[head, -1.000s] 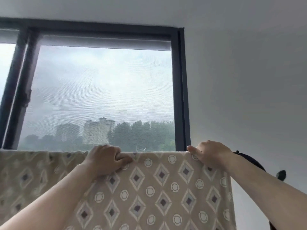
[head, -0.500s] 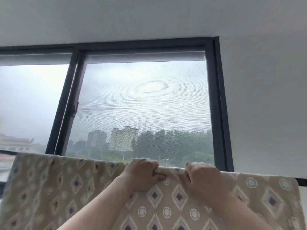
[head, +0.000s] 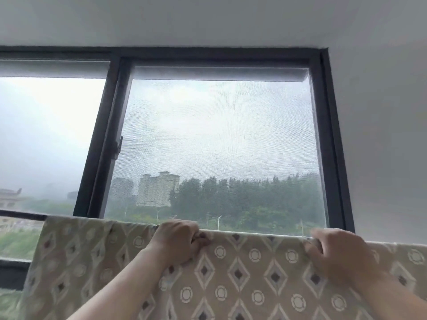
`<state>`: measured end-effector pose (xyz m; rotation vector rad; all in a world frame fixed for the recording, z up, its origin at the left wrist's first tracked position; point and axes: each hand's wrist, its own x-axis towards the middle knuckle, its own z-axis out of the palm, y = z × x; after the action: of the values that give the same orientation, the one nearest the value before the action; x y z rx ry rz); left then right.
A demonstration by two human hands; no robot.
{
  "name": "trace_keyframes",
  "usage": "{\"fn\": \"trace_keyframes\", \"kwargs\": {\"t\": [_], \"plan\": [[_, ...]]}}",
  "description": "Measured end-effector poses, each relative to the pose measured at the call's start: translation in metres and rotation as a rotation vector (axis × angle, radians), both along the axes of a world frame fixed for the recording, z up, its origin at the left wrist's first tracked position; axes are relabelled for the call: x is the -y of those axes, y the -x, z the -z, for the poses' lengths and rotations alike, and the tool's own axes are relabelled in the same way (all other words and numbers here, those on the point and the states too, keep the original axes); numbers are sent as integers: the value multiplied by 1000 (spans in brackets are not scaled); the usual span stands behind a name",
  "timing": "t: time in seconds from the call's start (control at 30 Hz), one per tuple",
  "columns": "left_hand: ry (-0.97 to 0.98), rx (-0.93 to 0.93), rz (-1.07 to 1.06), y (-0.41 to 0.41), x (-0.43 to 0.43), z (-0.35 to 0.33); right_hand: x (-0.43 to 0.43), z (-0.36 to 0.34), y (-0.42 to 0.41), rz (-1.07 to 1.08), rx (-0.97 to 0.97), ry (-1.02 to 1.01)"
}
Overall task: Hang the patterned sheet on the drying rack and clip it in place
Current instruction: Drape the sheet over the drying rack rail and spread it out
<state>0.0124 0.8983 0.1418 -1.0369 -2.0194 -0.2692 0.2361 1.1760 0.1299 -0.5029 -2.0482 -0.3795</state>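
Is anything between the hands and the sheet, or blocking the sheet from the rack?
Nothing visible. The left hand and right hand grip the sheet directly at its top edge. It hangs over a straight line before the window; the rack itself is hidden beneath it. No clip in view.

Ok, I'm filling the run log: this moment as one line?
patterned sheet: top edge up before window | left hand: grips edge | right hand: grips edge, blurred | clips: none in view
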Motion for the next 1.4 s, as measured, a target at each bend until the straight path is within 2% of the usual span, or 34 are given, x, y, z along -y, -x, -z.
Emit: {"fn": "trace_keyframes", "kwargs": {"t": [0.13, 0.23, 0.37, 0.43, 0.53, 0.93, 1.13, 1.3, 1.4], "plan": [[27, -19, 58, -2, -7, -1, 71, -12, 49, -241, 132, -42], [38, -49, 121, -7, -12, 1, 122, -18, 91, -361, 146, 74], [1, -7, 267, 2, 7, -1, 142, -6, 114, -172, 48, 20], [-22, -12, 287, 15, 24, -1, 144, -2, 118, -152, -5, -6], [-34, -42, 265, 39, 49, 2, 149, -1, 129, -148, -5, -33], [-47, 101, 20, 101, 130, -5, 140, 5, 143, -171, -95, -69], [-86, 73, -27, 110, 141, -6, 136, 5, 146, -108, -99, -152], [-104, 104, -64, 128, 171, -11, 141, -1, 128, -68, -32, -76], [-98, 87, -75, 142, 193, -13, 152, -5, 120, -48, -61, -39]]}}
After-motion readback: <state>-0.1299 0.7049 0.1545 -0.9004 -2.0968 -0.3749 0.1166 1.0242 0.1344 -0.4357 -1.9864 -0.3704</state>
